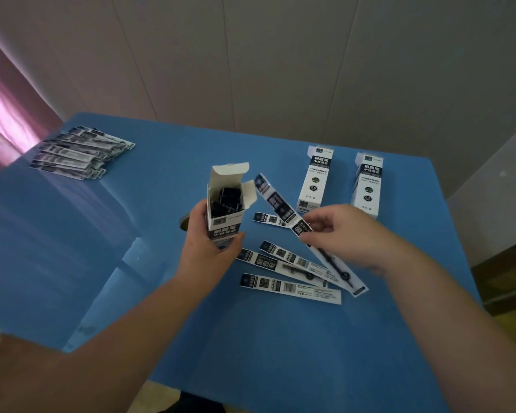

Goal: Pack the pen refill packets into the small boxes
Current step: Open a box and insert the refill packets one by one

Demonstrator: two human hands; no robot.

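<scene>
My left hand grips a small white-and-black box upright, its top flaps open and dark packet ends showing inside. My right hand pinches a long white-and-black refill packet near its middle; the packet slants up towards the box's open top, its upper end just right of the flap. Three more packets lie flat on the blue table below my hands, and a fourth packet peeks out behind the held one.
Two closed boxes stand at the back right. A stack of several packets lies at the far left corner. A round hole in the table shows left of my left hand. The table's right edge runs near the boxes.
</scene>
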